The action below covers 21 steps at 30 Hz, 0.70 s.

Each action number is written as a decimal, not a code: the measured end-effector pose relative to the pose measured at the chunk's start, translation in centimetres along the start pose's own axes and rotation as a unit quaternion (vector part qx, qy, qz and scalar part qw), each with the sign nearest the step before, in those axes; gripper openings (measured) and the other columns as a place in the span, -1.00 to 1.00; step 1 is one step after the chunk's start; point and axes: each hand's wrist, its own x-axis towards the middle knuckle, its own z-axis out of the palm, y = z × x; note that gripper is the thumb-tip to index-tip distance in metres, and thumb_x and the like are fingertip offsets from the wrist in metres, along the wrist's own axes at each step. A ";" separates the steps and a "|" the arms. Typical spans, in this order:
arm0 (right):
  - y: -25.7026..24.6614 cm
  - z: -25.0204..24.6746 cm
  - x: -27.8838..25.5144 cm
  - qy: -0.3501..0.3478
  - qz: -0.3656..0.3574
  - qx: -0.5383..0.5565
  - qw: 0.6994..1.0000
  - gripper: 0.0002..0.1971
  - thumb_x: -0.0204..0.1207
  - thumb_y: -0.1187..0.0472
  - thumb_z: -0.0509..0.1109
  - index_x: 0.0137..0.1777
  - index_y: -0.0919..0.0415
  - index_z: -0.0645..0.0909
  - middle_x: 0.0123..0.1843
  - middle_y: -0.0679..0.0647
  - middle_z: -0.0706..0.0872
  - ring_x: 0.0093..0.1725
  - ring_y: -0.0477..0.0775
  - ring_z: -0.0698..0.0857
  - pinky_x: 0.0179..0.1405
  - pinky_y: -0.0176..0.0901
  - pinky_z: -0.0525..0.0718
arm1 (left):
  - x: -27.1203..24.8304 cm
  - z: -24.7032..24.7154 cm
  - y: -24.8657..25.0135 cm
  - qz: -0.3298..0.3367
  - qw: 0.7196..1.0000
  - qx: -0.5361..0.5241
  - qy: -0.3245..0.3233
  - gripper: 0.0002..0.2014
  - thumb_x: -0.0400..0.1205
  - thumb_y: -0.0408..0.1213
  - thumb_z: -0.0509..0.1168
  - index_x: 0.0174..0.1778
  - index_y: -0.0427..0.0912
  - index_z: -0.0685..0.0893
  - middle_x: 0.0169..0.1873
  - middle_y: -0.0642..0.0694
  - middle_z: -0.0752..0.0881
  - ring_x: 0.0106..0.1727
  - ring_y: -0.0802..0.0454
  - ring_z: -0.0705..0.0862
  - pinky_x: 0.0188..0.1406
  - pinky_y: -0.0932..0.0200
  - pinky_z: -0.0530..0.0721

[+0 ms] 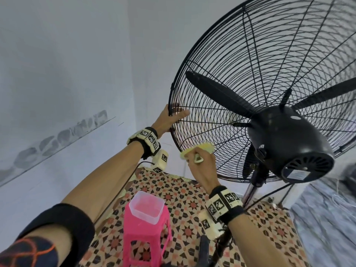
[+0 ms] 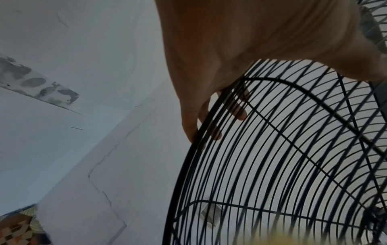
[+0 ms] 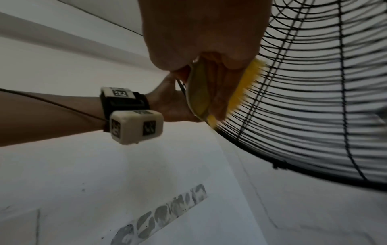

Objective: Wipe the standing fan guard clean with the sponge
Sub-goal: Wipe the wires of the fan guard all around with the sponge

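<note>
Right hand [image 1: 200, 164] gripping sponge [image 1: 198, 148], seemingly against fan guard [image 1: 221, 60]

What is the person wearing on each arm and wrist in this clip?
Both wrists carry black bands set with cream blocks bearing black-and-white square markers, plus a cream cube camera beneath, trailing a thin black cable. The left upper arm has a black sleeve with orange line patterning. Both hands are bare.

Soft even daylight, head view bright with bowed edges, wrist views dimmer, motion-blurred, noisy
</note>
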 end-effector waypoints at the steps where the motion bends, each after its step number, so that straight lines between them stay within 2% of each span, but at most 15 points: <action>1: -0.7 -0.5 0.2 0.015 -0.025 0.023 0.999 -0.82 0.69 0.17 0.32 -0.13 -0.03 0.67 -0.15 -0.12 0.80 -0.19 -0.06 0.73 -0.20 -0.29 0.71 | 0.1 0.1 -0.4 0.006 1.000 0.008 0.008 -0.02 0.27 0.50 0.51 0.52 0.05 0.46 0.38 0.04 0.65 0.39 0.03 0.64 0.38 -0.34 0.67; 3: -2.0 -1.5 1.0 0.052 -0.090 0.054 0.993 -0.83 0.67 0.25 0.34 -0.11 0.04 0.71 -0.26 -0.06 0.79 -0.38 -0.09 0.68 -0.46 -0.20 0.61 | 0.3 0.4 -0.9 0.012 0.999 0.013 0.026 -0.04 0.28 0.51 0.51 0.50 0.05 0.48 0.35 0.07 0.67 0.37 0.10 0.65 0.43 -0.33 0.64; 5: -2.0 -2.1 1.7 0.065 -0.113 0.050 0.990 -0.83 0.65 0.33 0.34 -0.11 0.17 0.73 -0.34 -0.06 0.75 -0.49 -0.13 0.60 -0.54 -0.29 0.46 | 0.3 0.7 -1.1 0.014 0.999 0.010 0.040 -0.07 0.27 0.52 0.50 0.46 0.07 0.49 0.32 0.10 0.67 0.34 0.14 0.65 0.45 -0.29 0.63; 7: -0.5 -1.9 1.4 0.035 -0.093 0.006 0.995 -0.84 0.66 0.31 0.33 -0.10 0.21 0.72 -0.30 -0.02 0.79 -0.46 -0.15 0.64 -0.53 -0.24 0.56 | 0.4 0.7 -1.3 0.016 0.999 0.004 0.043 -0.07 0.21 0.58 0.51 0.39 0.11 0.51 0.32 0.05 0.69 0.34 0.04 0.69 0.42 -0.30 0.65; 9: 1.1 -1.6 0.6 -0.001 -0.041 -0.047 0.998 -0.82 0.67 0.26 0.29 -0.14 0.19 0.68 -0.19 0.00 0.83 -0.32 -0.09 0.75 -0.33 -0.04 0.75 | 0.5 0.7 -1.3 0.018 0.999 -0.001 0.037 -0.03 0.18 0.59 0.52 0.40 0.10 0.51 0.33 0.02 0.69 0.36 -0.04 0.70 0.40 -0.32 0.67; 10: 1.6 -1.6 0.4 -0.009 -0.017 -0.056 0.998 -0.80 0.67 0.24 0.28 -0.17 0.17 0.67 -0.17 -0.02 0.83 -0.26 -0.06 0.77 -0.26 -0.02 0.78 | 0.5 0.7 -1.3 0.018 0.999 -0.002 0.035 -0.02 0.20 0.57 0.52 0.43 0.07 0.50 0.33 0.04 0.69 0.37 -0.05 0.70 0.38 -0.29 0.67; 11: 1.5 -1.8 0.2 -0.005 -0.003 -0.047 0.999 -0.79 0.67 0.24 0.28 -0.19 0.15 0.67 -0.17 -0.04 0.82 -0.24 -0.07 0.77 -0.27 -0.07 0.76 | 0.5 0.7 -1.3 0.019 0.999 -0.004 0.036 -0.03 0.21 0.54 0.51 0.45 0.06 0.49 0.31 0.08 0.69 0.36 -0.03 0.70 0.37 -0.25 0.67; 13: 0.1 -2.7 0.5 0.030 -0.017 -0.001 0.999 -0.78 0.66 0.21 0.29 -0.20 0.10 0.69 -0.21 -0.06 0.81 -0.31 -0.03 0.74 -0.42 -0.15 0.68 | 0.6 0.9 -1.4 0.025 0.999 -0.005 0.047 -0.08 0.23 0.52 0.48 0.42 0.09 0.49 0.31 0.09 0.70 0.35 -0.02 0.71 0.35 -0.19 0.65; 15: -1.7 -3.8 1.3 0.079 -0.081 0.038 0.993 -0.80 0.65 0.24 0.30 -0.17 0.07 0.70 -0.27 -0.03 0.80 -0.44 -0.08 0.67 -0.56 -0.14 0.60 | 0.7 1.3 -1.8 0.034 0.998 -0.007 0.061 -0.12 0.22 0.57 0.49 0.32 0.11 0.53 0.28 0.04 0.72 0.32 -0.05 0.73 0.34 -0.17 0.68; 17: -2.1 -4.3 2.1 0.099 -0.121 0.043 0.987 -0.82 0.64 0.31 0.31 -0.12 0.11 0.71 -0.31 -0.07 0.77 -0.51 -0.13 0.61 -0.58 -0.22 0.50 | 0.9 1.6 -2.5 0.039 0.996 -0.008 0.080 -0.14 0.20 0.62 0.48 0.23 0.08 0.56 0.19 0.00 0.73 0.27 -0.08 0.74 0.29 -0.10 0.69; 19: -1.1 -4.0 2.1 0.087 -0.110 0.022 0.990 -0.83 0.63 0.30 0.31 -0.13 0.16 0.71 -0.33 -0.04 0.77 -0.51 -0.14 0.62 -0.59 -0.17 0.55 | 0.8 1.9 -3.0 0.045 0.994 -0.008 0.095 -0.17 0.25 0.59 0.45 0.19 0.02 0.55 0.10 0.00 0.70 0.16 -0.01 0.72 0.22 0.01 0.65; 21: 0.5 -3.6 1.3 0.060 -0.059 -0.015 0.996 -0.82 0.63 0.26 0.29 -0.15 0.19 0.70 -0.31 0.03 0.79 -0.45 -0.10 0.68 -0.50 -0.06 0.69 | 0.6 2.1 -3.8 0.053 0.994 -0.004 0.098 -0.18 0.32 0.50 0.47 0.24 -0.08 0.54 0.08 -0.03 0.68 0.11 0.05 0.68 0.19 0.08 0.63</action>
